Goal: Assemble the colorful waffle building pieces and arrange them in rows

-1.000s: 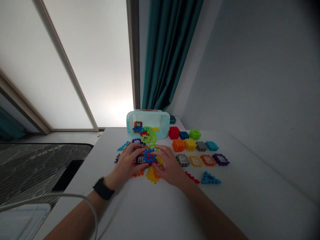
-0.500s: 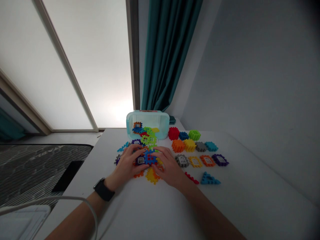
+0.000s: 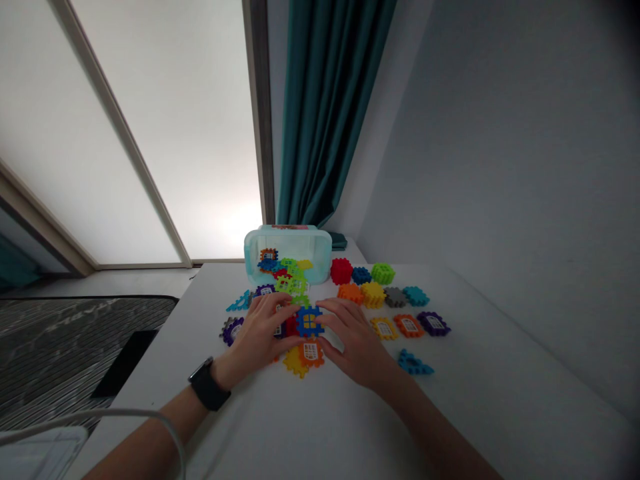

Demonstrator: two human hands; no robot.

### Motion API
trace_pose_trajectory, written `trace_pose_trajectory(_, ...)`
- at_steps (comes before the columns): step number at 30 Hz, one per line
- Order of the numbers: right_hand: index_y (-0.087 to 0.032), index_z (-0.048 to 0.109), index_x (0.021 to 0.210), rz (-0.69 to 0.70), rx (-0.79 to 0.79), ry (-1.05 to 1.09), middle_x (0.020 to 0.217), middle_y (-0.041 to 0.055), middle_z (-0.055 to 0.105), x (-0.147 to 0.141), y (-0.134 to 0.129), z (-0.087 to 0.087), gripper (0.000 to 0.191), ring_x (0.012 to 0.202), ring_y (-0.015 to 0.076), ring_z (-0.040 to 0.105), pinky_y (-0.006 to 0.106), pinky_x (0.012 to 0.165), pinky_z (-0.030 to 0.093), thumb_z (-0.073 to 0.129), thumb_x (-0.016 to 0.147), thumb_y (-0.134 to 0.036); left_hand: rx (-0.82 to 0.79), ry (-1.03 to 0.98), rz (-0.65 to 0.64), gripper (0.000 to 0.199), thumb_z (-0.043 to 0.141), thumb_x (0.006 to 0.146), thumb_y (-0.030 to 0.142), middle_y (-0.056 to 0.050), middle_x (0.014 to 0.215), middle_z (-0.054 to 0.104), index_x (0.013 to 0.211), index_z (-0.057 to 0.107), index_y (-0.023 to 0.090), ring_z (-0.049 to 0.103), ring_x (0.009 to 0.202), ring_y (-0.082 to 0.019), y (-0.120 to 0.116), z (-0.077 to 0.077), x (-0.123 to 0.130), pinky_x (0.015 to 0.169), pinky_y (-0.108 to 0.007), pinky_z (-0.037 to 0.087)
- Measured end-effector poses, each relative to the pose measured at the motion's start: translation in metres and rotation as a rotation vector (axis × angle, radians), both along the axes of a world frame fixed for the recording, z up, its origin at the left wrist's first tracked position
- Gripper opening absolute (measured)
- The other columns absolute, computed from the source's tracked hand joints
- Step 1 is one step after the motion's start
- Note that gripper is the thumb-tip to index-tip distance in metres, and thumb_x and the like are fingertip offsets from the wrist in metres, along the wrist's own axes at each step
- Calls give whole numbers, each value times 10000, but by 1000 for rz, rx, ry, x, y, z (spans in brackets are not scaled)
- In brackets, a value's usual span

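Observation:
Between my hands is a blue window piece, over a pile of mixed pieces. My left hand has its fingertips at the piece's left side. The fingertips of my right hand are at its right edge. An orange window piece and a yellow piece lie just below it. Green pieces are above it, towards the bin. My left hand partly covers red and dark pieces.
A pale blue bin lies behind the pile, pieces spilling out. Stacks and window pieces, including a purple one, stand in rows at the right. A cyan piece lies nearer. A white cable crosses the lower left.
The blue piece and my right hand have shifted right relative to the pile. The orange window piece below now shows more. The view has shifted slightly.

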State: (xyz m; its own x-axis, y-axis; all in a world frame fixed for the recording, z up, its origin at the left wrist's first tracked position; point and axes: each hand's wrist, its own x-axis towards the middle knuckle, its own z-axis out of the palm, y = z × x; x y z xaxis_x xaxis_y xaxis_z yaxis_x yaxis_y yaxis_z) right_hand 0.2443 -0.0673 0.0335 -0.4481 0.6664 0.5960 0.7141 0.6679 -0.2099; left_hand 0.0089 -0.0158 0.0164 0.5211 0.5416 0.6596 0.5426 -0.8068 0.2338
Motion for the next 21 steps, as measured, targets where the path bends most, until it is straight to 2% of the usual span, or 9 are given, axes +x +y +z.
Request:
trace_pose_trajectory(9,-251,614,1176,-75,38,-49,1287,111,626,49,0,10,295,1226,304,555,548,1039,478,601,891,-173,-42,9,-67,428,707,868,487,-107,1194,607,1215,643,245,588,1106,-287,12,9,58,970,-469,490)
trace_pose_trajectory(16,-224,612,1173,-65,-51,-95,1296,111,628,85,7,18,320,1241,292,548,528,1053,474,624,867,-131,-37,13,-135,460,682,876,524,-113,1180,608,1230,629,236,595,1079,-288,26,10,98,946,-461,482)
trace_pose_trajectory(21,-258,627,1171,-60,-117,-150,1281,95,622,106,15,23,356,1238,285,556,520,1044,480,653,849,-109,-52,4,-149,473,685,874,528,-104,1171,618,1252,620,252,597,1070,-282,35,5,116,938,-452,476)
